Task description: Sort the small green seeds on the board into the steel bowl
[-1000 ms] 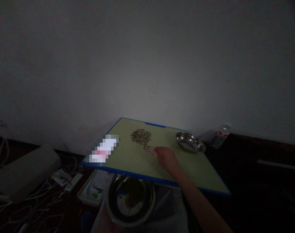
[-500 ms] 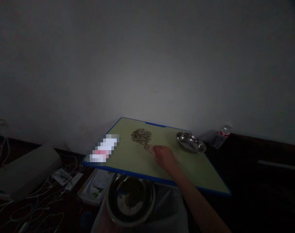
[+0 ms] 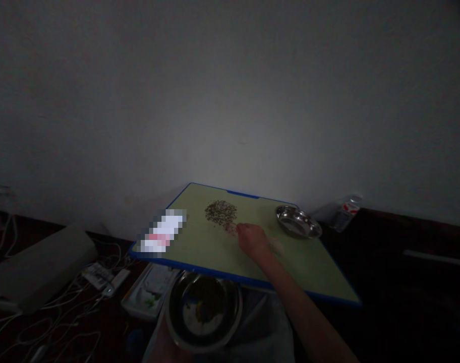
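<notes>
My right hand [image 3: 251, 242] is closed over the pale green board [image 3: 211, 252] with a blue rim. A thin, pinkish, blurred thing seems to stick out from its fingertips. Its kind is too unclear to name. The fingertips are close to the near side of a spread of small dark bits [image 3: 219, 212], which look like seeds or grains. Below the board's front edge, a metal bowl [image 3: 204, 345] holds dark and yellowish contents. My left hand [image 3: 169, 343] grips the bowl at its lower left, its fingers mostly hidden in shadow.
A shallow metal dish [image 3: 298, 223] stands at the board's right edge. A bright, pixelated object [image 3: 162, 232] lies on the left. A plastic bottle [image 3: 346, 213] is beyond the right edge. Cables [image 3: 69, 297], a grey box [image 3: 44, 267] and a white tray [image 3: 149, 295] are at lower left.
My right hand has shifted slightly left, towards the spread of bits. The bowl and my left hand stay in about the same place.
</notes>
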Demonstrator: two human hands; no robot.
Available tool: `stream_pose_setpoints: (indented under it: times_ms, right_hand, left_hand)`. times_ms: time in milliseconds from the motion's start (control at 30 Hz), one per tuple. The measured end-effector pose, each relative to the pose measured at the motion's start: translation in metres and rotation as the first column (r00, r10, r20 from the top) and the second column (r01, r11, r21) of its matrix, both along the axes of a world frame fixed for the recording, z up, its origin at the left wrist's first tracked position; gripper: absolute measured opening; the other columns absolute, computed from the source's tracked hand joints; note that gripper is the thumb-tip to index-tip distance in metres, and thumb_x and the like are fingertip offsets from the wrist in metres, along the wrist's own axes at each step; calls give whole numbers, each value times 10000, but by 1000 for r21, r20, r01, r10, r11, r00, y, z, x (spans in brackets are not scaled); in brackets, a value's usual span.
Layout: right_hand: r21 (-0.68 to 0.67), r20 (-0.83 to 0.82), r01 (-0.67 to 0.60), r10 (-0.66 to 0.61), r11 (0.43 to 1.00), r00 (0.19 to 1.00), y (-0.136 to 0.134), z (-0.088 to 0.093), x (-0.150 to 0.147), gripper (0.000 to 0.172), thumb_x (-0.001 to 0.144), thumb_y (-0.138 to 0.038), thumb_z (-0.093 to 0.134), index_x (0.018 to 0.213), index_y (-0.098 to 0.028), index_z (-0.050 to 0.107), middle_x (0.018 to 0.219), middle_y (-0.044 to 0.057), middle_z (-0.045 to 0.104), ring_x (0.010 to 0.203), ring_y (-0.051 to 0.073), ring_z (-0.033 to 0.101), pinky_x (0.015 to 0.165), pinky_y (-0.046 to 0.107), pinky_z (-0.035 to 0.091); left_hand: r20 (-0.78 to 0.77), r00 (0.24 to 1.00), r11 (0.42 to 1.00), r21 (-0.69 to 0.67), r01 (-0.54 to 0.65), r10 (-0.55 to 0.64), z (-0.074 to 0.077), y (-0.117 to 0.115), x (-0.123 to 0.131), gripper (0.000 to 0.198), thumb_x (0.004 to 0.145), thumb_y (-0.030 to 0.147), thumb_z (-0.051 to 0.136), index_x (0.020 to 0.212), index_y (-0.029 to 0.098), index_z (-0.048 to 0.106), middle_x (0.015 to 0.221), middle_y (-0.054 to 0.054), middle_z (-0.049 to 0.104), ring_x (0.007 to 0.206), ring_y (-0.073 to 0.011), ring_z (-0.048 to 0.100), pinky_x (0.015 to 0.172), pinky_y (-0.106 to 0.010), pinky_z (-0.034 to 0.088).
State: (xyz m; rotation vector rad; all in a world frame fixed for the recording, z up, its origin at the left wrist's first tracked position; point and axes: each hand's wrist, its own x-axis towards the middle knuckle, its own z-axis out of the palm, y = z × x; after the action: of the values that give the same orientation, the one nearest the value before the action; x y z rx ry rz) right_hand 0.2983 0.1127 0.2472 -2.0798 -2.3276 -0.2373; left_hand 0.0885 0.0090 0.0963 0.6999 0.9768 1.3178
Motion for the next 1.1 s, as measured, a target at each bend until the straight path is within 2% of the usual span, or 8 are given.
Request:
stream_pose_setpoints:
  times_ms: [100,333,467,600,733,833,1000,1100]
  right_hand:
    - [-6,-5,-19,19,1000,1000,6,0,-1,377,1052,-138,424,1178,-143,779,1166,180,798,1086,281,763,871,327,537]
    - [-39,22,-96,97,995,995,8,4,-2,372,1054,-154,437,1234,-164,762,1181,166,798,1097,277,758,902,329,541]
    - [-36,27,-145,146,989,989,1,5,-5,371,1049,-135,453,1267,-175,751,1173,169,796,1099,258,752,910,309,537]
    - [12,4,-235,235,972,972,-4,-5,-2,353,1022,-81,496,1256,-160,749,1184,167,794,1105,246,743,943,310,534]
    - [107,-8,-339,342,935,940,-11,-23,6,327,984,-43,556,1219,-153,755,1115,153,801,1068,244,739,938,330,547]
    - [129,9,-392,394,911,919,-17,-32,11,328,973,-28,570,1216,-148,755,1102,147,799,1045,243,737,909,337,559]
    - [157,25,-402,403,902,915,-19,-33,13,313,978,-46,585,1218,-154,753,1086,142,804,1024,238,737,864,318,560]
    - [193,-43,-318,332,928,942,-15,-25,9,264,1013,-111,573,1171,-161,778,1034,134,818,975,235,753,845,306,550]
  left_hand:
    - [78,997,996,-94,-1,8,0,2,3,848,678,947,540,1216,330,763,967,-124,867,1105,-466,772,972,-679,629]
    - [91,994,996,-54,-64,69,8,2,4,702,663,909,631,1037,341,809,793,-83,840,1105,-425,780,986,-632,628]
    - [113,993,998,-64,-24,31,12,-2,2,638,668,891,646,955,349,825,828,-90,857,1113,-439,778,985,-652,624]
    - [129,992,997,-70,14,-5,24,-4,-1,649,604,899,694,930,355,832,820,-90,859,1166,-449,758,1029,-654,600]
    - [152,986,992,-92,89,-75,36,-2,-3,547,578,840,770,818,351,815,865,-96,865,1178,-453,751,1049,-654,588]
    - [110,991,996,-35,80,-76,29,-2,-4,571,554,875,743,793,361,804,833,-92,857,1202,-458,739,1043,-649,591]
    - [-3,1000,998,53,23,-23,-2,-2,-7,534,618,881,666,780,390,799,623,-73,784,1157,-446,764,1053,-598,594]
    - [-25,999,998,62,23,-22,-10,2,-4,604,681,889,594,951,399,821,651,-70,798,1056,-435,797,978,-594,633]
